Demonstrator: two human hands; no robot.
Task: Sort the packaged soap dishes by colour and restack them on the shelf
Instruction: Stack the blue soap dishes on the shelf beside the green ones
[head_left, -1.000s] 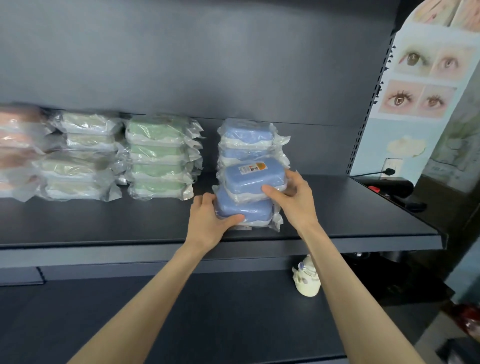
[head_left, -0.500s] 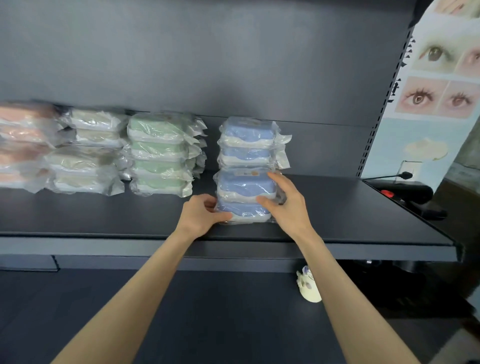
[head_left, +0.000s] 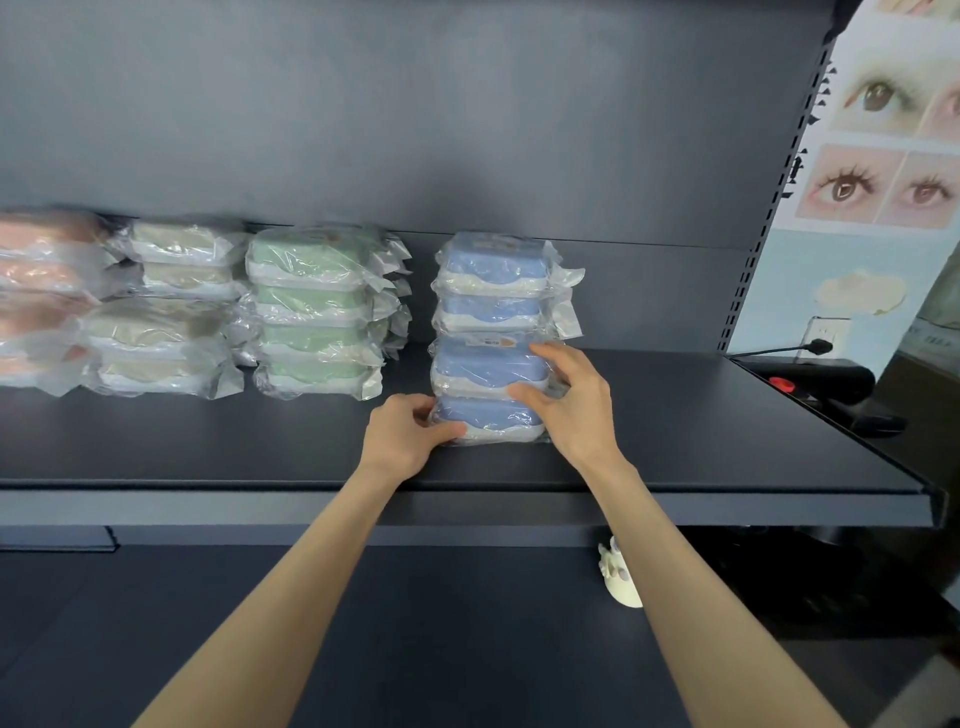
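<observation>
Lower pack (head_left: 485, 415) and upper pack (head_left: 483, 366), both blue, stacked on shelf (head_left: 675, 447), just before rear blue pile (head_left: 493, 286). Left hand (head_left: 400, 439) fingers pinch lower pack's left end; right hand (head_left: 569, 402) clasps upper pack. Likely light, rigid shells in slippery film: grip ends, not loose wrap.

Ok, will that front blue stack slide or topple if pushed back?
The front blue stack probably slides easily: glossy wrap on a smooth shelf. Two high, gripped by the left hand and right hand, it likely won't tip; the top pack might skate.
</observation>
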